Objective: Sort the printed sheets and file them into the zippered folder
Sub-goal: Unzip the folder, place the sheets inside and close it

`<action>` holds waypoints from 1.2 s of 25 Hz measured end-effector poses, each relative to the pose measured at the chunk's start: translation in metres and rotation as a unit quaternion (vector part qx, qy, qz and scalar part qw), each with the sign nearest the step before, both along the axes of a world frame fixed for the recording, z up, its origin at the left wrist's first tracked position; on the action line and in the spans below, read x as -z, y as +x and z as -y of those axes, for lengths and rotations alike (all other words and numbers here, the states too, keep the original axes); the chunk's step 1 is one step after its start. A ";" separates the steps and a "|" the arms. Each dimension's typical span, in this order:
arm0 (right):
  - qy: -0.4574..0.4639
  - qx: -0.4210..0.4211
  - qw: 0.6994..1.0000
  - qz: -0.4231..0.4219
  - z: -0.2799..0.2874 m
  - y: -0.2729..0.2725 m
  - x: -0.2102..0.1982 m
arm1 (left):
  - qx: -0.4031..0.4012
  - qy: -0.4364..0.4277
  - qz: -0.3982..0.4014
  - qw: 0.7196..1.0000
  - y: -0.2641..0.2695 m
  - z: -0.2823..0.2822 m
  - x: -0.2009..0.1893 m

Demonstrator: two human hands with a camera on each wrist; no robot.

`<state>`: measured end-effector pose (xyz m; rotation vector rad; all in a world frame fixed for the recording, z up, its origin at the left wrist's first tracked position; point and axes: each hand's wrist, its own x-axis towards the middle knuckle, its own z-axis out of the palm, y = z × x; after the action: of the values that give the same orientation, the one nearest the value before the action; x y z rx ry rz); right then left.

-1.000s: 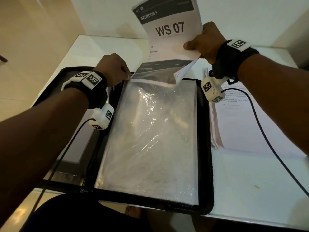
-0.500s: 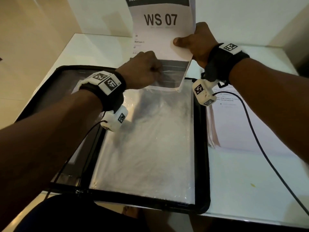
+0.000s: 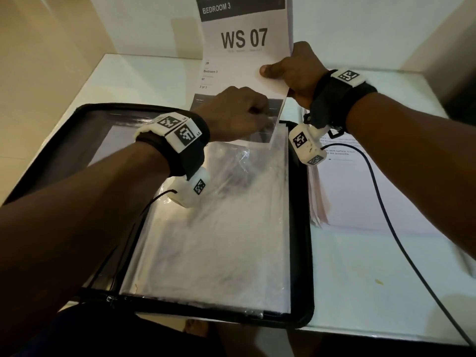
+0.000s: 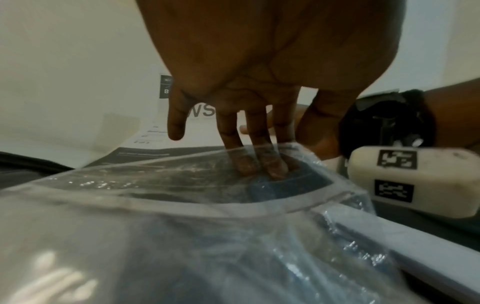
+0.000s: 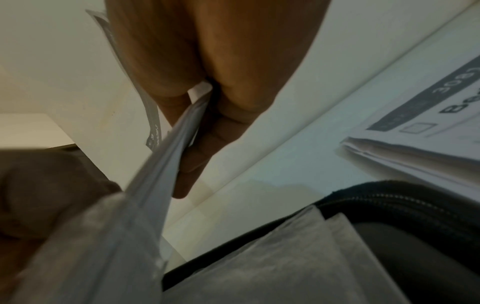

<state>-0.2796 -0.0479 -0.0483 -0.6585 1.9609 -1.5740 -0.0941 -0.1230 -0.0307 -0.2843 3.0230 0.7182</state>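
On the left the zippered folder (image 3: 85, 117) lies open on the white table (image 3: 386, 266), its left half dark and the clear plastic sleeve (image 3: 219, 240) filling its right half. The left hand (image 3: 237, 112) works at the sleeve's top edge: in the left wrist view three fingers (image 4: 270, 162) sit inside the mouth under the film, curled to hold it apart, with the sheet's bottom margin already tucked in below them. To do this step well, that hand should probably keep the mouth wide and the film taut, so the paper slides down flat rather than catching and buckling.

The printed sheet (image 3: 244, 39) stands nearly upright above the sleeve. It reads "BEDROOM 3" on a dark band, then "WS 07" large, then small lines "Bedroom 3", "07" and "2 of 3".

The right hand (image 3: 296, 70) pinches the sheet's right edge, thumb in front. Feeding straight down, square to the sleeve, looks wisest.

Further right a stack of papers (image 3: 386, 191) waits on the table; its print is too small to read.
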 end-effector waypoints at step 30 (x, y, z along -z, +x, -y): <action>0.086 -0.054 0.991 0.086 -0.034 0.033 0.011 | -0.072 0.015 -0.016 0.997 0.009 0.043 0.028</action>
<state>-0.2470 -0.0136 -0.0590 -0.5302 1.8745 -1.3342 -0.0846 -0.1663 -0.0587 -0.4974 3.0435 0.7845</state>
